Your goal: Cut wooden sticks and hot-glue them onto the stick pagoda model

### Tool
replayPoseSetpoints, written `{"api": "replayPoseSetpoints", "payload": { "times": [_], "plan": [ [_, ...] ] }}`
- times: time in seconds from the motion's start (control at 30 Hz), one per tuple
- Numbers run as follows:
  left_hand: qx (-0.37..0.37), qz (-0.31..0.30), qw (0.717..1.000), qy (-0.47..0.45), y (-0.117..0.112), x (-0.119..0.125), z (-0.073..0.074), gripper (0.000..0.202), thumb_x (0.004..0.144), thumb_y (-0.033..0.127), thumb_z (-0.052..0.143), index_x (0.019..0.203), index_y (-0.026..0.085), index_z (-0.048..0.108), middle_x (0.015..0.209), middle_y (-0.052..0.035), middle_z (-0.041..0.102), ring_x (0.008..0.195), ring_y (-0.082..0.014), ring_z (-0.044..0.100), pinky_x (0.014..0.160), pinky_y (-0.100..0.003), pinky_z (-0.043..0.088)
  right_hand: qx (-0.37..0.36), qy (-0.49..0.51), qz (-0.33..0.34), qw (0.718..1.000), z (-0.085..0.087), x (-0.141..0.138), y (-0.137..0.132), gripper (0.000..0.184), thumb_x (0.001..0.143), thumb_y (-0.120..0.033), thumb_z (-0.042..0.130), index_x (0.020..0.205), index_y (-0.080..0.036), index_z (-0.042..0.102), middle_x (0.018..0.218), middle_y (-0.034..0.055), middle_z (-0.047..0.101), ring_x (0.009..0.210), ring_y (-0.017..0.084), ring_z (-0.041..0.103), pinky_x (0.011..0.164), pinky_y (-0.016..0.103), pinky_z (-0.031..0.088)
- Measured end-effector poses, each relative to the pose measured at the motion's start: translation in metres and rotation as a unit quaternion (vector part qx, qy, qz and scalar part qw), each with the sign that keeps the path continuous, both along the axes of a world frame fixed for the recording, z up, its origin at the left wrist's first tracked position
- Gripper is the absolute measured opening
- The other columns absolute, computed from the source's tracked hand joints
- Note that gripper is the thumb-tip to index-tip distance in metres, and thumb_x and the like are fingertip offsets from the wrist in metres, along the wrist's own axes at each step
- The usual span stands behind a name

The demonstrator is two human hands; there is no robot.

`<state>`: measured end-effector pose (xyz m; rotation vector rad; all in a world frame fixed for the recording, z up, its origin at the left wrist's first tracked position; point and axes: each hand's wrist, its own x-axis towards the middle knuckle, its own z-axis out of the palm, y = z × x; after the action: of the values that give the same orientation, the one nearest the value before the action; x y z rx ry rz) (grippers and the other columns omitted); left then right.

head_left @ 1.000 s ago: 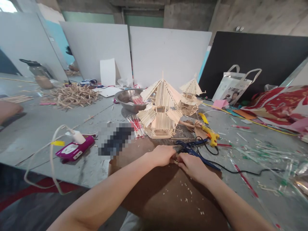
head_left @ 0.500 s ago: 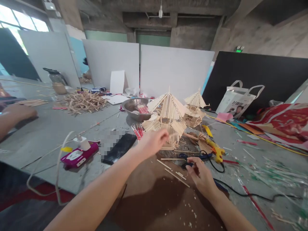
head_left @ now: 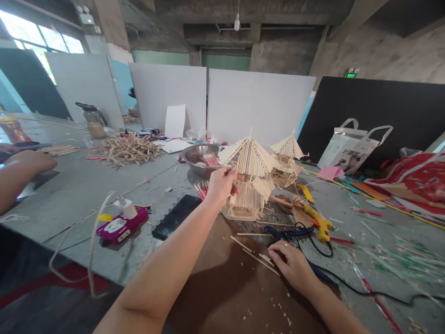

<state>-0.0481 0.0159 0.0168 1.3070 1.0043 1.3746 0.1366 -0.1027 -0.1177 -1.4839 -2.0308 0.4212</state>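
Note:
A model pavilion of thin wooden sticks (head_left: 248, 197), with a pointed roof, stands on the table in front of me. My left hand (head_left: 222, 185) is at its left lower eave, thumb and fingers pinched together; the hand covers that part, and what the fingertips grip is hidden. Lower right, my right hand (head_left: 292, 264) rests over the brown board (head_left: 215, 287) with fingers curled and closed. Its fingertips are beside short stick pieces (head_left: 266, 258); whether they pinch one is unclear. Blue-handled pliers (head_left: 274, 230) lie just beyond it.
A second stick pavilion (head_left: 287, 160) stands behind. A yellow glue gun (head_left: 321, 222) with a black cord lies right. A steel bowl (head_left: 194, 160), a dark phone (head_left: 177, 215), a purple power strip (head_left: 123, 225) and a stick pile (head_left: 127, 150) are left. Another person's hand (head_left: 33, 160) shows far left.
My left hand has moved up and slightly left, from the pavilion's front to its left eave. My right hand has lowered toward the short sticks, its fingers curling closer. The view has shifted slightly.

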Motion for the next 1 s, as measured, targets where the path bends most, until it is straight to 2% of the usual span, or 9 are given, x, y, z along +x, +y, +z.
{"api": "replayPoseSetpoints", "payload": {
  "times": [0.13, 0.37, 0.63, 1.0],
  "plan": [
    [-0.014, -0.032, 0.999, -0.027, 0.0063, -0.0009, 0.0001, 0.02, 0.07, 0.032, 0.053, 0.066, 0.013, 0.049, 0.062, -0.0027, 0.062, 0.026, -0.004, 0.043, 0.027, -0.016, 0.028, -0.012, -0.003, 0.001, 1.0, 0.0003, -0.0002, -0.0004, 0.022, 0.08, -0.03, 0.036, 0.075, -0.02, 0.055, 0.073, 0.002, 0.059, 0.067, 0.012, 0.054, 0.063, 0.023, 0.04],
    [-0.019, -0.052, 0.998, -0.034, 0.0078, -0.0028, -0.0004, 0.024, 0.068, 0.033, 0.055, 0.058, 0.014, 0.043, 0.064, -0.0036, 0.063, 0.027, -0.0048, 0.044, 0.026, -0.016, 0.027, -0.033, -0.011, -0.002, 0.999, 0.0022, -0.0001, -0.0007, 0.024, 0.081, -0.031, 0.034, 0.075, -0.02, 0.055, 0.074, 0.0022, 0.059, 0.069, 0.013, 0.054, 0.065, 0.024, 0.039],
    [-0.03, -0.051, 0.998, -0.025, 0.0097, -0.0037, 0.0031, 0.018, 0.068, 0.031, 0.055, 0.066, 0.014, 0.049, 0.06, -0.0022, 0.062, 0.026, -0.0051, 0.043, 0.026, -0.017, 0.026, -0.047, -0.01, -0.001, 0.999, 0.003, -0.0002, -0.0003, 0.026, 0.081, -0.032, 0.033, 0.075, -0.02, 0.056, 0.075, 0.0035, 0.059, 0.07, 0.014, 0.054, 0.067, 0.026, 0.04],
    [-0.024, -0.055, 0.998, -0.002, 0.0078, -0.0049, 0.0016, 0.02, 0.068, 0.032, 0.053, 0.061, 0.014, 0.048, 0.059, -0.0018, 0.061, 0.027, -0.0048, 0.042, 0.029, -0.018, 0.025, -0.033, -0.02, -0.001, 0.999, 0.006, -0.0012, -0.0019, 0.025, 0.08, -0.029, 0.034, 0.076, -0.02, 0.057, 0.074, 0.002, 0.06, 0.069, 0.013, 0.055, 0.066, 0.025, 0.04]
  ]
}}
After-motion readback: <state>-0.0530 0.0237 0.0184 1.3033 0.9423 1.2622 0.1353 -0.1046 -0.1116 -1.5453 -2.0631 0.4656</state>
